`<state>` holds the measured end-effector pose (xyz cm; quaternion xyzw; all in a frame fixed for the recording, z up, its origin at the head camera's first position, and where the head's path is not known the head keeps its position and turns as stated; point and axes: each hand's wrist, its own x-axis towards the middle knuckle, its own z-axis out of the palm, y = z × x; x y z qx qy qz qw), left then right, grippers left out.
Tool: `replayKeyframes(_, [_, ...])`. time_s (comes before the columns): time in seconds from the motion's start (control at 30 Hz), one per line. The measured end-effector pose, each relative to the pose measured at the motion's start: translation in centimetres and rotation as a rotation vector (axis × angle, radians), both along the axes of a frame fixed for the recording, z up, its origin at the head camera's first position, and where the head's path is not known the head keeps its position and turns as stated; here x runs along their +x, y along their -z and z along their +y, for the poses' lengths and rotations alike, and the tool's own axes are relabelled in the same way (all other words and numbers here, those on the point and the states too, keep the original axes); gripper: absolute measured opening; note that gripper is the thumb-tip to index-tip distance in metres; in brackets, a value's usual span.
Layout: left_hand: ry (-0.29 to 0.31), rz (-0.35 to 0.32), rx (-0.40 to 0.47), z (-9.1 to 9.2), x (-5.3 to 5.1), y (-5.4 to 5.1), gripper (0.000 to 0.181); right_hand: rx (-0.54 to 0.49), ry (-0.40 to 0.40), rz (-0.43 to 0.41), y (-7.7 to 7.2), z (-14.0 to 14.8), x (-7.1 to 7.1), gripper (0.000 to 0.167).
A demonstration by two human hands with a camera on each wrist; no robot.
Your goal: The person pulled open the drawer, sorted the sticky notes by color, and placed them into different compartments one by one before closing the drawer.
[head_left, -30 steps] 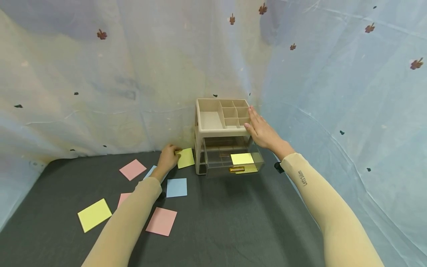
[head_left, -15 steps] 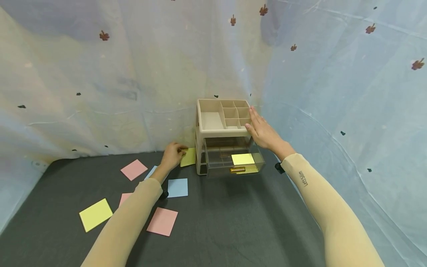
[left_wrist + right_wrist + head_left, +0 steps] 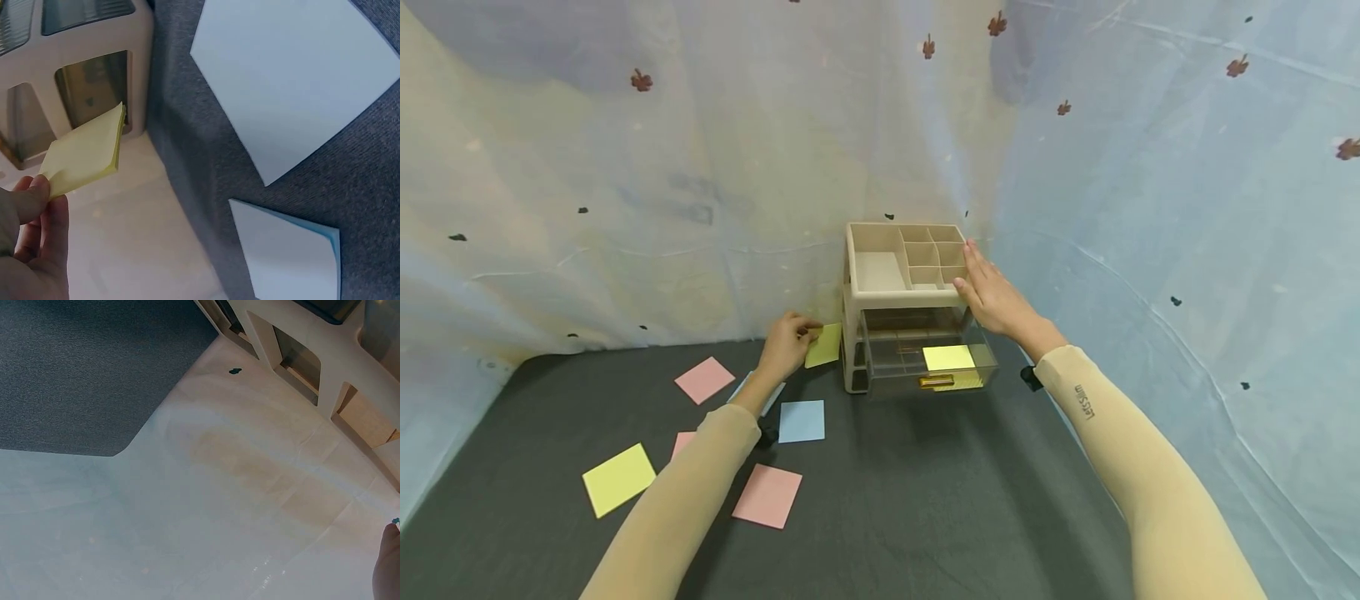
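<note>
My left hand (image 3: 785, 346) pinches a yellow sticky note pad (image 3: 84, 150) by one edge between thumb and fingers. The pad is lifted off the table beside the left wall of a beige desktop organizer (image 3: 895, 296). With straight fingers my right hand (image 3: 992, 298) rests against the organizer's upper right side. In the right wrist view only a bit of that hand (image 3: 389, 565) shows, at the lower right edge. The organizer's clear drawer (image 3: 891, 358), with a gold handle (image 3: 936, 381), is pulled out. Inside it lies another yellow pad (image 3: 947, 358).
On the dark table (image 3: 925, 500) lie a yellow pad (image 3: 619, 479), a pink pad (image 3: 704, 380), a nearer pink pad (image 3: 767, 496) and a blue pad (image 3: 802, 421). More pads are partly hidden by the left arm. Curtain-like sheets (image 3: 760, 167) stand behind and at the right.
My left hand has raised the yellow pad off the table and shifted it slightly right and up, towards the organizer's side. The right hand stays against the organizer.
</note>
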<state>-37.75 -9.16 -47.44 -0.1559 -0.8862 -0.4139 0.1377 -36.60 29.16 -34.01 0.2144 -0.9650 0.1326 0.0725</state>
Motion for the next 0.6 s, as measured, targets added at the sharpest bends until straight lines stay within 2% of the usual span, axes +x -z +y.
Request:
replayKeyframes(0.23, [-0.009, 0.046, 0.069, -0.2, 0.8, -1.0, 0.019, -0.001, -0.006, 0.009, 0.0, 0.0, -0.1, 0.073])
replayKeyframes(0.6, [-0.035, 0.159, 0.142, -0.6, 2.1, -2.9, 0.019, -0.005, -0.013, 0.012, 0.2, 0.1, 0.0, 0.074])
